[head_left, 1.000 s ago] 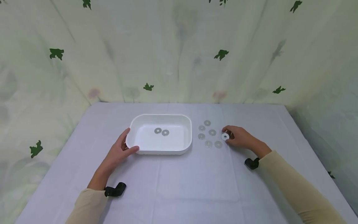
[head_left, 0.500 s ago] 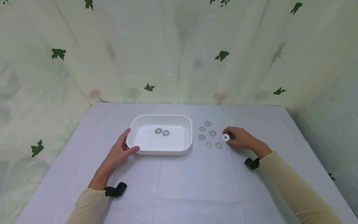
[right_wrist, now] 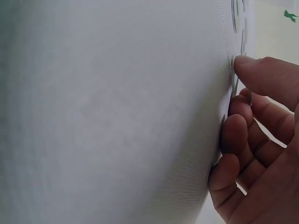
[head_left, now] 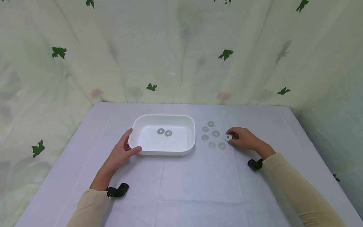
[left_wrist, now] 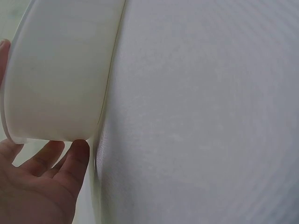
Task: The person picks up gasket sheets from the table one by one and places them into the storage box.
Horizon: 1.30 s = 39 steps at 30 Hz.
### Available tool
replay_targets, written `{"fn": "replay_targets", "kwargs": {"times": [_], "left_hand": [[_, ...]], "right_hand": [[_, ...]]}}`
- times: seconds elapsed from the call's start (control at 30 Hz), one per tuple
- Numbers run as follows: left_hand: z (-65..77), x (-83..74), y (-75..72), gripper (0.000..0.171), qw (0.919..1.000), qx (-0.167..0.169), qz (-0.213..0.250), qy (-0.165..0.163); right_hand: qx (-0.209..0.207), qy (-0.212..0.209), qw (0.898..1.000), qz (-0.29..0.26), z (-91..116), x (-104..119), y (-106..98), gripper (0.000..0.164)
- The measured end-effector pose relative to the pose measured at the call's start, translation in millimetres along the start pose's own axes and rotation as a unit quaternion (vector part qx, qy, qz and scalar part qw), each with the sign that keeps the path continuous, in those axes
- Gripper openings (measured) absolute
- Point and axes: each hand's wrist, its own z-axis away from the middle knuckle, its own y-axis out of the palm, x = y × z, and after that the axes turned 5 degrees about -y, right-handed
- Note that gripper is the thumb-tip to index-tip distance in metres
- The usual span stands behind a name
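You pinch a pale washer (head_left: 225, 138) between the thumb and fingers of your right hand (head_left: 243, 138), close to the table; whether it touches the cloth (head_left: 195, 189), you cannot tell. Just beside it, six loose washers (head_left: 216, 134) lie flat, between your right hand and the white tray (head_left: 161, 146). Inside the tray, two grey washers (head_left: 168, 133) sit next to each other. Your left hand (head_left: 120, 154) clasps the tray's left end, thumb at the near corner. Your hands are well apart; beyond stands a leaf-patterned curtain (head_left: 170, 63).
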Motion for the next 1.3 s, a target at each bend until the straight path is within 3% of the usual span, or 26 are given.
{"fn": "replay_targets", "kwargs": {"times": [0.43, 0.67, 0.93, 1.3], "left_hand": [[1.9, -1.8, -1.6, 0.099, 1.0000, 0.001, 0.005, 0.003], [2.6, -3.2, -1.0, 0.099, 1.0000, 0.002, 0.003, 0.003], [1.9, -0.8, -1.3, 0.099, 0.9997, 0.006, 0.022, 0.010], [0.0, 1.0, -0.7, 0.099, 0.9999, 0.004, 0.010, 0.004]], "right_hand": [[-0.008, -0.004, 1.000, -0.010, 1, 1, -4, 0.035], [-0.024, -0.032, 0.999, -0.020, 2, 6, -9, 0.035], [-0.049, -0.066, 0.996, -0.032, 2, 23, -20, 0.036], [-0.052, -0.094, 0.992, -0.061, 0, 50, -30, 0.041]]}}
